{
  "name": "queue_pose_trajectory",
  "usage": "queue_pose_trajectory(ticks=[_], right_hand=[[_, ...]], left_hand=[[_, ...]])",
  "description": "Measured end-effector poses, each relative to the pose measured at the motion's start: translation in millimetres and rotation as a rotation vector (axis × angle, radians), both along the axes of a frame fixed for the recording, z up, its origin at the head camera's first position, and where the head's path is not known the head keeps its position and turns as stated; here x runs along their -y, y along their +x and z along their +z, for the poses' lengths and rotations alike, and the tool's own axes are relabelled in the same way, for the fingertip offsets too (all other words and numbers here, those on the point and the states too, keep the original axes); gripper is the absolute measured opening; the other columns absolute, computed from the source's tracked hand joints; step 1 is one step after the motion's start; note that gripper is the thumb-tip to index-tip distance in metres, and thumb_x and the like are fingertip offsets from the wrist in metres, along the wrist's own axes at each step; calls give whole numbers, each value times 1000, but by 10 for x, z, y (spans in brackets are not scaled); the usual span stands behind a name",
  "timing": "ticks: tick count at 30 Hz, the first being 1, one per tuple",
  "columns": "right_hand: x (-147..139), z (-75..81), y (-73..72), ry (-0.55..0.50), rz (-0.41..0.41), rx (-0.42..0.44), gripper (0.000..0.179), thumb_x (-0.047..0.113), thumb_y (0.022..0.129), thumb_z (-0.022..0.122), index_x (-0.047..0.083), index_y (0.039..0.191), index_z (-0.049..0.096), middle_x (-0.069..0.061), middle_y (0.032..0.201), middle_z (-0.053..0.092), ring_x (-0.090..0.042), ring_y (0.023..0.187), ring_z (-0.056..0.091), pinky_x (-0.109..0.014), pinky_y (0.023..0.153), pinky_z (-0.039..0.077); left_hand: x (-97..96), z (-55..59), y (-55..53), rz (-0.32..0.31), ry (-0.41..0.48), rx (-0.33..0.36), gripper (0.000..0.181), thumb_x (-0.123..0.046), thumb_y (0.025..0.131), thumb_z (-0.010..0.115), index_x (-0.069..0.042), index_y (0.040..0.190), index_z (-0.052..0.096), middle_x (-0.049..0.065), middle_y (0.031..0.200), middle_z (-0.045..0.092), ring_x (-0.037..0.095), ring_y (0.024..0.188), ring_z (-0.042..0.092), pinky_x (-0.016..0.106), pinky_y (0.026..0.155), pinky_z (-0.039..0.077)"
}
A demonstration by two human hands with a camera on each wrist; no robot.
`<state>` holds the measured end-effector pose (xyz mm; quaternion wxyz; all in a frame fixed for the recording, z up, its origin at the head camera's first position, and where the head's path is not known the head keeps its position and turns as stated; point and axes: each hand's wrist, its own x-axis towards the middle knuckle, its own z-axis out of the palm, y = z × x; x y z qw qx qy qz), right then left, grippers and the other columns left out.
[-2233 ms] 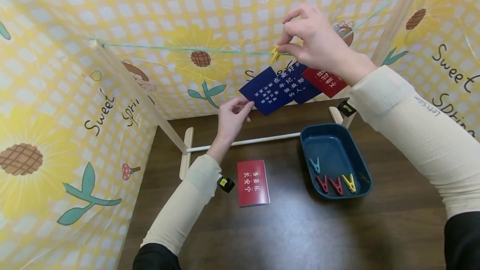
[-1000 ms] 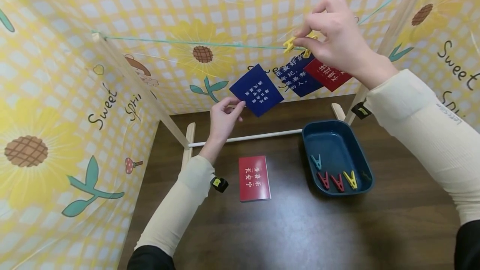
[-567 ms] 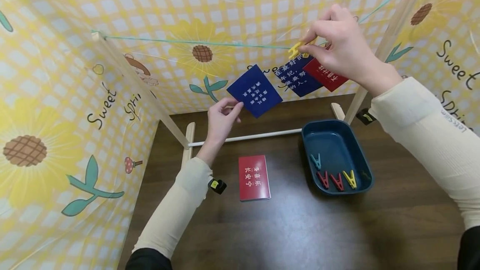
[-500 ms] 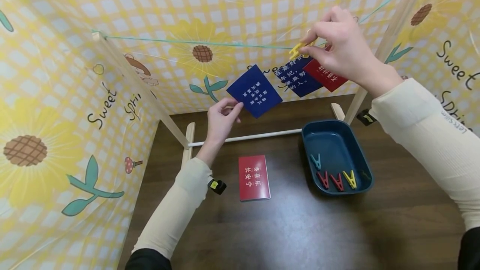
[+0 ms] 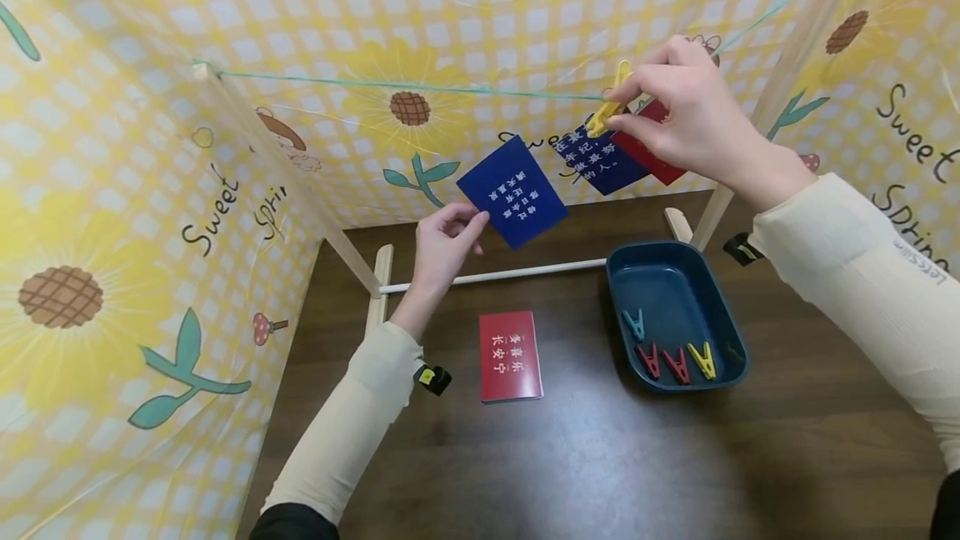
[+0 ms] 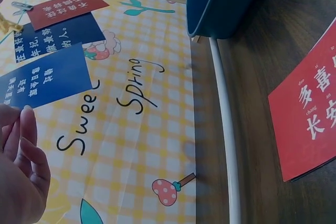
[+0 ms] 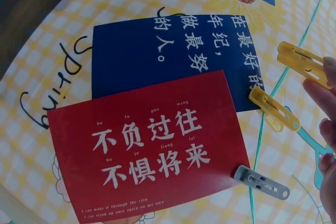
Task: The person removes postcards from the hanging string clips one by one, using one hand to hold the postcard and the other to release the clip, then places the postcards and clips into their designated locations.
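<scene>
My left hand (image 5: 442, 244) pinches the corner of a blue card (image 5: 513, 190) with white characters, held below the line and apart from the other cards. My right hand (image 5: 693, 111) pinches a yellow clothespin (image 7: 302, 61) near the green string (image 5: 360, 83). A second yellow clothespin (image 7: 275, 109) clips another blue card (image 7: 136, 56) to the string. Beside it hangs a red card (image 7: 152, 145), fastened by a grey clothespin (image 7: 262, 182) and partly covering that blue card. In the head view my right hand hides part of the red card and the grey clothespin.
A wooden frame (image 5: 296, 190) carries the string, with a white rod (image 5: 525, 273) low between its feet. Red cards (image 5: 512, 357) lie stacked on the brown table. The blue tray (image 5: 663, 261) at right holds a teal, a yellow (image 5: 702, 361) and two red clothespins.
My right hand has shifted right and slightly down along the string with its clothespin, which has turned. My left hand has drawn its blue card left and down, off the hanging blue card.
</scene>
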<state>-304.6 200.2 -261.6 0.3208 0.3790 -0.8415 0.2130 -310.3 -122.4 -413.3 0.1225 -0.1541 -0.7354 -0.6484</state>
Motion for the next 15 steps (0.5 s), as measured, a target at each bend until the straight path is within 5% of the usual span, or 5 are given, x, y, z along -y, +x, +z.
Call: queue_pose_trajectory(ticks=[8,15], right_hand=[[-72,-64,52,20,12,12,29,3,82,88,-6,106,75,-20,90,64,-36,91,46,-36,79,27],[-108,-140,59,49,23,26,34,6,79,90,-2,110,77,-16,81,66,-33,85,44,-33,75,23]], left_hand=[[35,-38,29,-10,-44,-16,14,-5,95,74,8,96,71,-1,77,70,25,50,61,20,49,44],[67,-44,76,-61,-45,24,13,-4,95,73,9,97,71,9,82,71,11,51,60,25,56,51]])
